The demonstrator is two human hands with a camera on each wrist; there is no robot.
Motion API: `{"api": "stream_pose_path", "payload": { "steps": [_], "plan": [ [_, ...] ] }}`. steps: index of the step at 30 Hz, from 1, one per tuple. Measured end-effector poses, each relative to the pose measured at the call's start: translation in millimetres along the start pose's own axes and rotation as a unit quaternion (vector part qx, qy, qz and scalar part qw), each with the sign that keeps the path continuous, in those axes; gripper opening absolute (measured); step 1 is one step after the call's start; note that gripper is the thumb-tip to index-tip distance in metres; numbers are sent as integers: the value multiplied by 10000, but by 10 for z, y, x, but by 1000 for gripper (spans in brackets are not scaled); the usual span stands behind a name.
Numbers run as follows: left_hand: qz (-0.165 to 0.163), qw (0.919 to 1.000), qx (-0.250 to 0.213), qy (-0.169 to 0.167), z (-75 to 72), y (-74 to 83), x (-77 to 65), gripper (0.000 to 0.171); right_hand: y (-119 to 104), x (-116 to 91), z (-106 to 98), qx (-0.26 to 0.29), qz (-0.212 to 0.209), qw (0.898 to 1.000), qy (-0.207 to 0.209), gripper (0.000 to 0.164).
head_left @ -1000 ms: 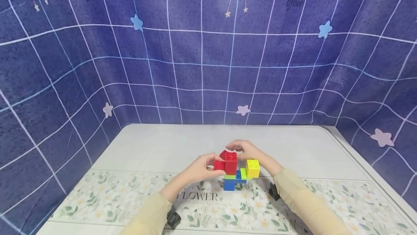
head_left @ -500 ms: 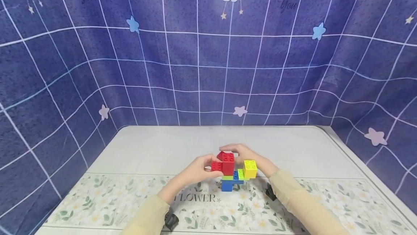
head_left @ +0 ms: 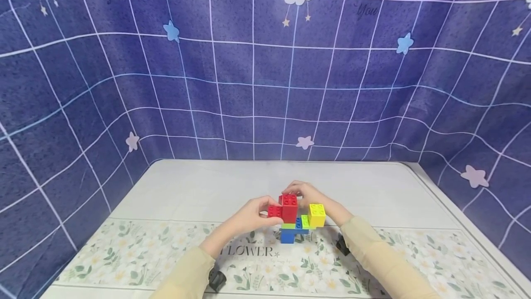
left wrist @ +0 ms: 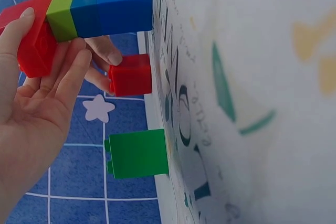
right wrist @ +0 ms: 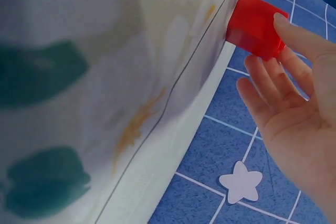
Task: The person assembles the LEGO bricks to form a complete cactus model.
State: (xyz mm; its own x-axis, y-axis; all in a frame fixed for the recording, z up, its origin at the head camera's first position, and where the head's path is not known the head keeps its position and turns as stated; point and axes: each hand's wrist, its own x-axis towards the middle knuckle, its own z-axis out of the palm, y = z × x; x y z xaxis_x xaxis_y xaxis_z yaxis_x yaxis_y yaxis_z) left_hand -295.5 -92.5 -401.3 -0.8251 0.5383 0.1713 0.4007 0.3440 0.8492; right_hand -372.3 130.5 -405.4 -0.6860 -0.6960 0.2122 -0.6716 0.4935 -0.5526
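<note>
Lower centre, the left hand [head_left: 252, 214] grips a multicoloured plastic-brick model [head_left: 289, 214]; the right hand [right wrist: 304, 87] pinches a red plastic block [right wrist: 254, 24], probably light, stiff, best held by flat sides.

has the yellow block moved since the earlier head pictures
No. In the head view, the yellow block keeps its place up and to the right of the printed FLOWER lettering; both shift together in frame.
</note>
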Motion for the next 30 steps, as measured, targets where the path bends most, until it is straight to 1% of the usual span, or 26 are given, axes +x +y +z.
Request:
{"api": "stream_pose_path", "payload": {
  "steps": [6, 11, 13, 16, 18, 26, 30],
  "plan": [
    [15, 10000, -44, 4, -5, -4, 6, 29, -2, 9, -12, 0, 209, 9998, -14, 43],
    [-49, 9999, -132, 6, -8, 8, 10, 28, -22, 13, -1, 79, 570, 9983, -16, 40],
    [-54, 9999, -117, -4, -8, 12, 7, 28, -30, 10, 6, 94, 736, 9972, -39, 38],
    [-44, 10000, -73, -6, -6, 20, 0, 29, -43, 0, 15, 133, 868, 9961, -65, 35],
    [-15, 10000, -30, -2, -3, 18, -1, 29, -52, -8, 14, 153, 907, 9957, -85, 35],
    [10, 10000, -94, 25, -8, 32, -23, 29, -53, -10, -12, 176, 972, 9951, -107, 32],
    [-12, 10000, -39, 57, -9, 50, -37, 29, -28, -22, -31, 233, 887, 9958, -51, 30]
  ]
}}
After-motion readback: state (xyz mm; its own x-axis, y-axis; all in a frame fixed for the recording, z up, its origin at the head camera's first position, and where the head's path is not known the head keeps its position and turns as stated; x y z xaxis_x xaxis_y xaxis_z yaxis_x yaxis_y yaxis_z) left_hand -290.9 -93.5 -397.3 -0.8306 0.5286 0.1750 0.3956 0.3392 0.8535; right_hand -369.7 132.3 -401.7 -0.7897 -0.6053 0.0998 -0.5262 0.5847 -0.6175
